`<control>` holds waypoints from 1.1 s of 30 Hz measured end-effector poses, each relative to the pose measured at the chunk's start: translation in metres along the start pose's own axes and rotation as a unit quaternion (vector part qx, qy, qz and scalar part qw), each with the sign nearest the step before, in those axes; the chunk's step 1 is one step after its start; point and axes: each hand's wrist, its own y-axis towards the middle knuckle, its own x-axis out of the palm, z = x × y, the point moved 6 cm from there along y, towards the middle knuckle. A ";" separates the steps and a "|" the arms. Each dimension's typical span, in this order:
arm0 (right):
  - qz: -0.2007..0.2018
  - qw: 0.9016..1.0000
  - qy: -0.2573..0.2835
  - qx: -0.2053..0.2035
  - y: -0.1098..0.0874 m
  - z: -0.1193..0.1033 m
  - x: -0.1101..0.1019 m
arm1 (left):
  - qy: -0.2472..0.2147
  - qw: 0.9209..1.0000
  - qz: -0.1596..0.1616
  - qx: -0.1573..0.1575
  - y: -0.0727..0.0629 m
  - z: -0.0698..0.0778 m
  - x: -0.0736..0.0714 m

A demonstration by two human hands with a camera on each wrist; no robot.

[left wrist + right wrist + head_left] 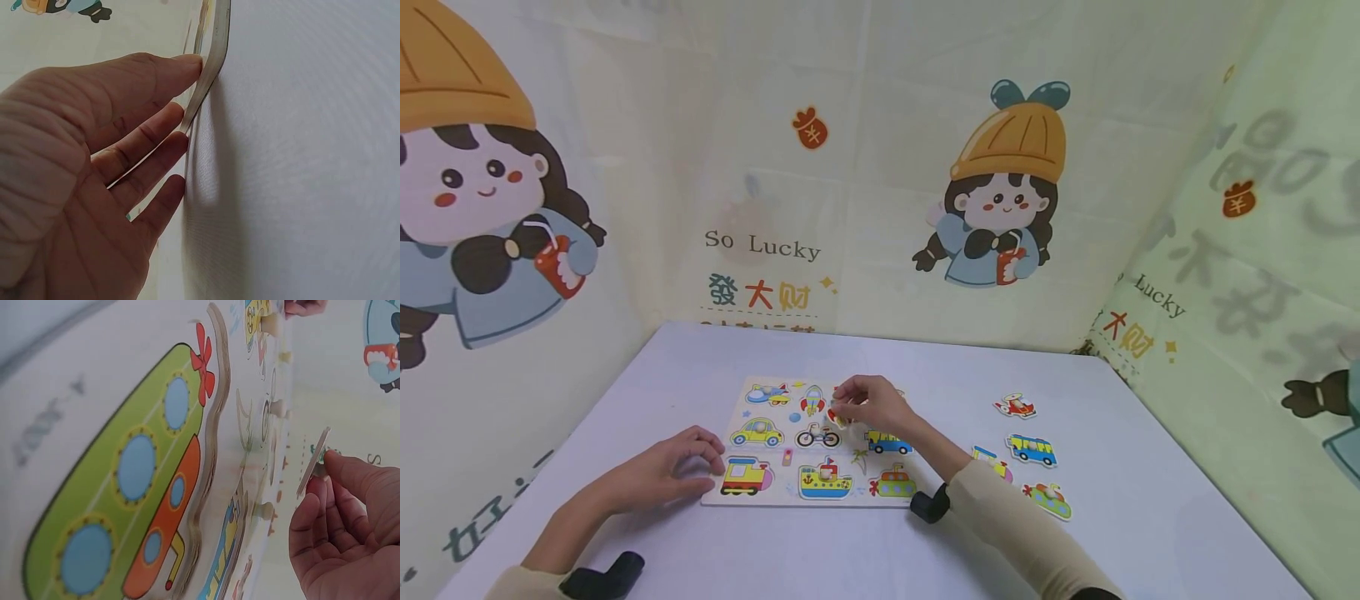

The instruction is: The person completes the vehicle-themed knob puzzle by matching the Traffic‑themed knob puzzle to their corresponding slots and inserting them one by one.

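Observation:
My right hand is over the upper middle of a wooden peg puzzle board. Between thumb and fingers it pinches the knob of a small puzzle piece, seen edge-on in the right wrist view and raised off the board. The hand mostly hides the piece's picture; some red shows. At the board's left edge is my left hand, its thumb and fingertips touching the edge with fingers relaxed. Knobbed pieces sit in the board, among them a car, a bicycle and a ship.
Loose pieces lie right of the board: a red vehicle, a bus, a train partly behind the right forearm, and a submarine. The board's submarine recess holds no piece. A printed curtain hangs behind the white table.

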 end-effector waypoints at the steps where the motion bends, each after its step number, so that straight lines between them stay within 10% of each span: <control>1: 0.001 1.000 0.001 0.002 0.001 0.000 0.001 | -0.003 1.000 0.000 -0.002 0.000 0.000 0.000; 33: 0.011 1.000 -0.023 -0.015 0.035 -0.009 0.027 | 0.000 1.000 0.000 -0.001 0.000 0.000 0.001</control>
